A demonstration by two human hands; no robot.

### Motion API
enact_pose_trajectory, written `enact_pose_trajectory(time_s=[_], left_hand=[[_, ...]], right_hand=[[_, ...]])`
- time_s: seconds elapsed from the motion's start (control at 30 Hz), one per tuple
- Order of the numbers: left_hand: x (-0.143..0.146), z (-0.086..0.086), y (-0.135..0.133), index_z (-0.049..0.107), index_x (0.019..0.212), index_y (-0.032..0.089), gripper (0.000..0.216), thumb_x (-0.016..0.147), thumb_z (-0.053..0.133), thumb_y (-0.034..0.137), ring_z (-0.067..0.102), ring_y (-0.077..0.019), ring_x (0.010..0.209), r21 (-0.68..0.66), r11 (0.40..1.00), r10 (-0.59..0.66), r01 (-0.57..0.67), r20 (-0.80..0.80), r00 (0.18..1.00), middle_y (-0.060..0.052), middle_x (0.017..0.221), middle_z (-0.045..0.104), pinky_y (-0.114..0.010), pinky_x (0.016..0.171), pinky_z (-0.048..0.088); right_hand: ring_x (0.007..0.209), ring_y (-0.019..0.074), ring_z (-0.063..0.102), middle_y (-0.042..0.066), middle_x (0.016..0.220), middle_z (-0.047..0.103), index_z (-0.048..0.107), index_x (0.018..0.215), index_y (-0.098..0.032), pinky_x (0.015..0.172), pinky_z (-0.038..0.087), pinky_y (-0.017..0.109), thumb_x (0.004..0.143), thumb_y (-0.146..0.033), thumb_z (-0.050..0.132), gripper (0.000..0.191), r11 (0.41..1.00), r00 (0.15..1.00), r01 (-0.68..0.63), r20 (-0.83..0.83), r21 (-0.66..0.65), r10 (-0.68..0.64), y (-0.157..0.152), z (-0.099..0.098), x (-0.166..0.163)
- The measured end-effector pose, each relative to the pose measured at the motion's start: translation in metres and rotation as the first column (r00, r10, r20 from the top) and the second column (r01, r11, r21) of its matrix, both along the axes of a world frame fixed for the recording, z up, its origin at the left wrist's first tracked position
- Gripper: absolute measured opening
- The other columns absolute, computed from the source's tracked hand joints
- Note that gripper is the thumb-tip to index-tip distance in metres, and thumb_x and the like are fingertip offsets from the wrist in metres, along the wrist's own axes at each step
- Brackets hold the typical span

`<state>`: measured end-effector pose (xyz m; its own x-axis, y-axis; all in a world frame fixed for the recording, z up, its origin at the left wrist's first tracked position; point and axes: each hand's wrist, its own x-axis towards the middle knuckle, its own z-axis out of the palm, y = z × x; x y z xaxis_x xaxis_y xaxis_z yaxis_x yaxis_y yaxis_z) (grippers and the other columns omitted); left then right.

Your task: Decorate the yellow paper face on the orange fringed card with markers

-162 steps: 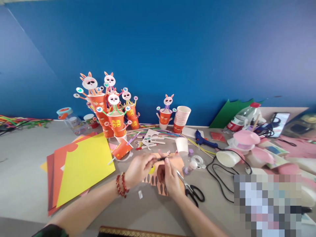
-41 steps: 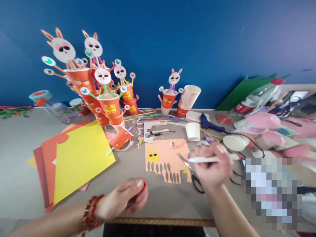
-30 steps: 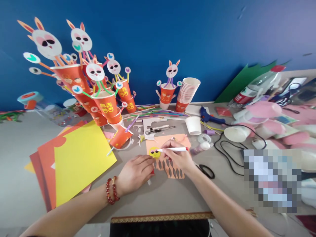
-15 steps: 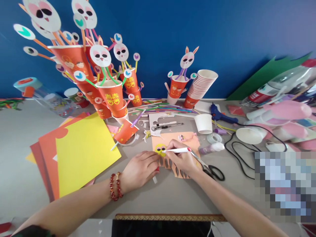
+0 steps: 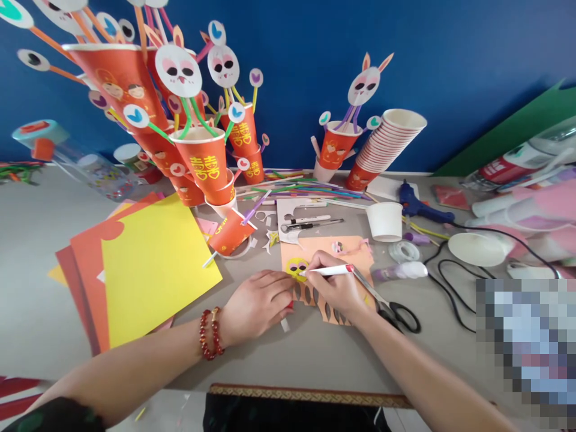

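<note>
My right hand (image 5: 337, 288) is closed around a white marker pen (image 5: 333, 270) with a red end. The pen's tip touches a small yellow paper disc (image 5: 296, 263) bearing two dark eyes with pink above them. My left hand (image 5: 261, 303) lies palm down with its fingers stretched toward the disc, the fingertips at its lower left edge. A small red thing (image 5: 290, 305) peeks out beside those fingers; most of it is hidden. Under the disc is a peach paper sheet (image 5: 328, 246) with dark leaf shapes. Black-handled scissors (image 5: 400, 315) lie partly beneath my right hand.
Orange cups with rabbit faces (image 5: 198, 162) stand stacked at back left; a leaning cup stack (image 5: 387, 147) stands at back right. Yellow paper (image 5: 157, 276) lies left. Toward the right are a white cup (image 5: 384, 222), a blue glue gun (image 5: 423, 207) and its black cord.
The view has tilted down and shifted slightly, so the cups sit higher in it. Both hands keep nearly the same place, the pen still at the yellow disc.
</note>
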<state>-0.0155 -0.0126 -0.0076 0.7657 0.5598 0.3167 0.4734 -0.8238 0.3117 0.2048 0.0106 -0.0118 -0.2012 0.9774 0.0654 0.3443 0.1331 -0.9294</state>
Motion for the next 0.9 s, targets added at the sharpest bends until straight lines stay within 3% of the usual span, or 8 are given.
enact_pose_trajectory(time_s=[0.9], left_hand=[[-0.0005, -0.0010, 0.0000, 0.062, 0.102, 0.016, 0.019, 0.104, 0.049, 0.030, 0.064, -0.0264, 0.120, 0.002, 1.000, -0.006, 0.006, 0.026, 1.000, -0.013, 0.126, 0.070, -0.042, 0.102, 0.052]], right_hand=[[0.056, 0.0142, 0.044, -0.004, 0.060, 0.049, 0.046, 0.067, -0.025, 0.053, 0.033, 0.026, 0.082, -0.023, 0.052, 0.016, 1.000, 0.997, 0.007, 0.076, 0.011, -0.008, -0.0004, 0.0007, -0.0011]])
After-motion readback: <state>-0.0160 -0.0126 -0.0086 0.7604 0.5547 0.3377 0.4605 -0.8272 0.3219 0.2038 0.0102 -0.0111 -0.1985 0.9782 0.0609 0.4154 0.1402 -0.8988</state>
